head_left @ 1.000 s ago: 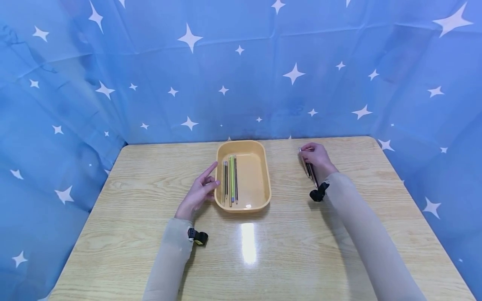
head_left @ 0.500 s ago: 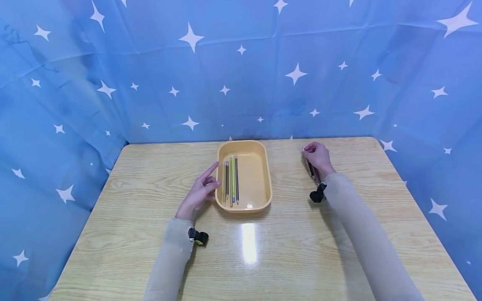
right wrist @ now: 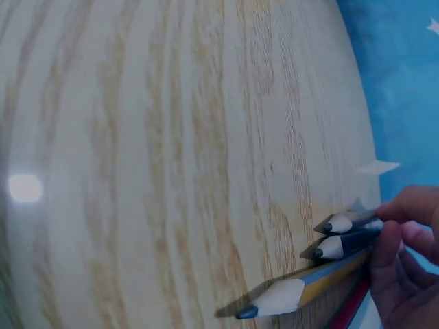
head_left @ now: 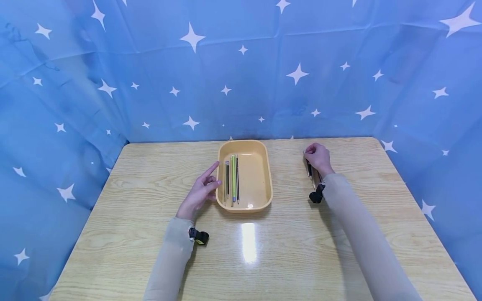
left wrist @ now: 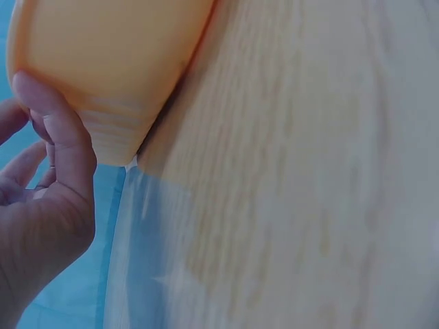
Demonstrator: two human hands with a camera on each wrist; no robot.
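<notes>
No lettering, brand or number can be read on the slim wooden pencils (head_left: 234, 175), the yellow-orange rounded rectangular plastic tray (head_left: 255, 179) at mid-frame, or the blue star-printed cloth (head_left: 211, 67).

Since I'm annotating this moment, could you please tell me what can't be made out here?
Right wrist view: near end of the red pencil, cut off by the bottom edge.
Same view: its far end, hidden by the right hand.
Head view: any lettering on the pencils in the tray, too small.

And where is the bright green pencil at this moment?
In the head view, the green pencil lies in the left half of the tray, just left of a dark pencil.
</notes>
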